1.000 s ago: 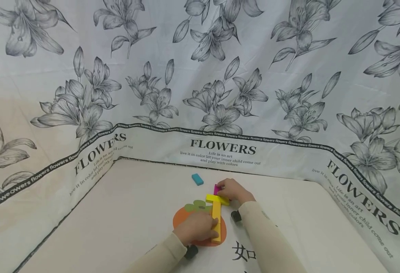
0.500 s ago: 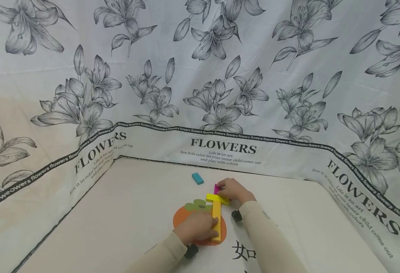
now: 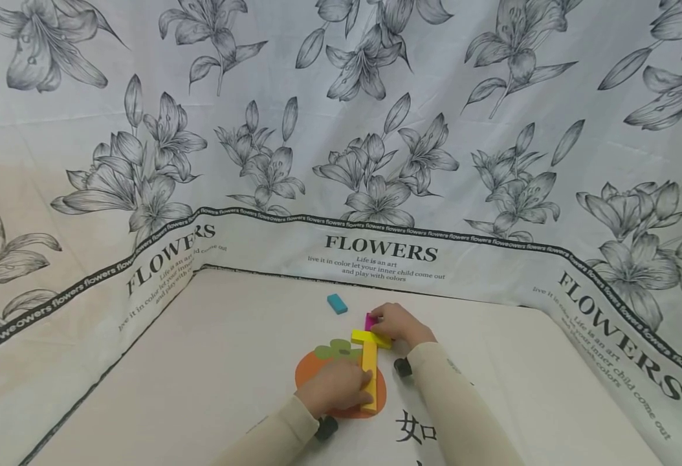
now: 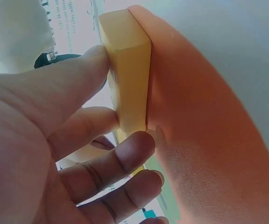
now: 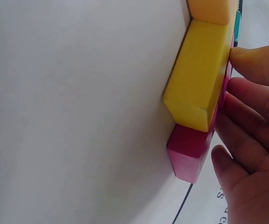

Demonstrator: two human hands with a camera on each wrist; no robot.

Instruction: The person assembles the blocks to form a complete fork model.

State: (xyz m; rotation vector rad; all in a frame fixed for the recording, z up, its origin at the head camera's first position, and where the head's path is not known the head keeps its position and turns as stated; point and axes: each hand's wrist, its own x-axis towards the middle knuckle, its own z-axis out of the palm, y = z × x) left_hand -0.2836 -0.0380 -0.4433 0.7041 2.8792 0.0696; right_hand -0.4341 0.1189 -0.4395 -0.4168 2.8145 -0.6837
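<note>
In the head view, yellow-orange blocks (image 3: 369, 357) form a column running toward me over an orange fruit print. My left hand (image 3: 335, 386) touches the nearest one, thumb and index fingertips along the same side of this block (image 4: 132, 79) in the left wrist view. Across the column's far end lies a yellow block (image 3: 364, 337). Against it sits magenta (image 5: 188, 149), jutting past the yellow end in the right wrist view. There my right hand (image 5: 255, 107) holds its thumb and extended fingers against the magenta and yellow edge. From above, this hand hides part of both.
A teal block (image 3: 337, 304) lies apart, beyond the column and to its left. Under everything is a pale tablecloth (image 3: 201, 362) with the fruit print (image 3: 312, 372) and black characters (image 3: 415, 427). A flower-patterned curtain (image 3: 271, 175) closes off the back and sides.
</note>
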